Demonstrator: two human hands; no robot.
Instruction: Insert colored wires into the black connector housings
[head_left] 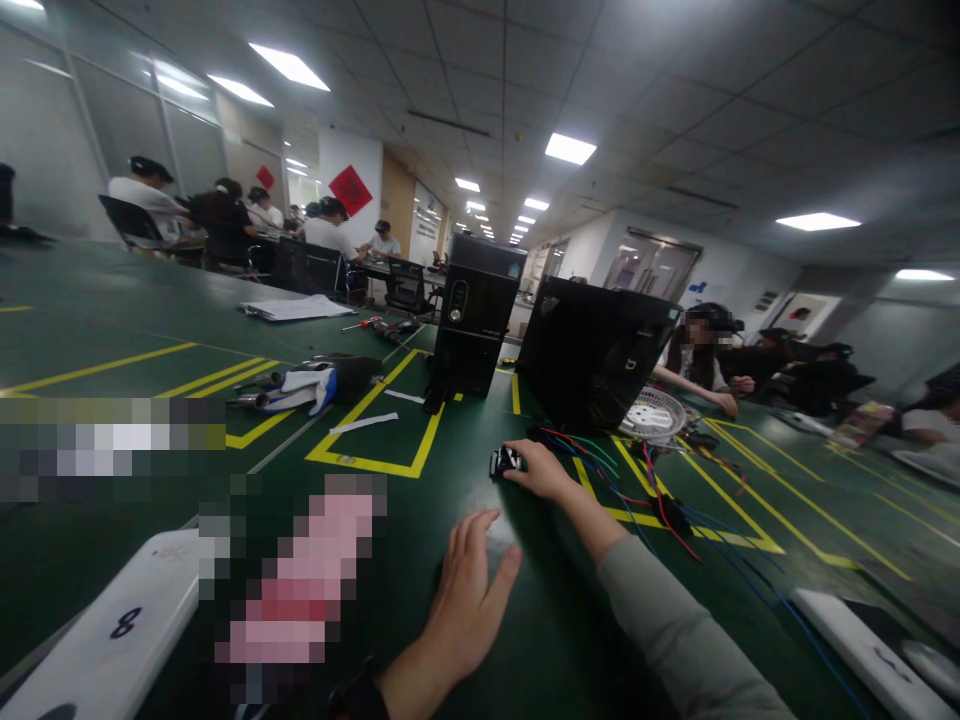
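My left hand (465, 590) lies flat on the dark green table (112, 340), fingers stretched out and holding nothing. My right hand (541, 468), in a grey sleeve, reaches forward and its fingertips close on a small black and silver part (504, 461) lying on the table. Just beyond the part stand a black computer tower (474, 315) and a second black case (596, 350) tilted on its side. Red, blue and green wires (637, 485) trail from that case past my right wrist.
Yellow tape lines mark boxes on the table. A white fan grille (654, 413), a blue and white bundle (300, 388), papers (296, 308) and screwdrivers (382, 325) lie about. White flat devices sit at the near left (112, 620) and near right (870, 650). Several people sit at the far left and right.
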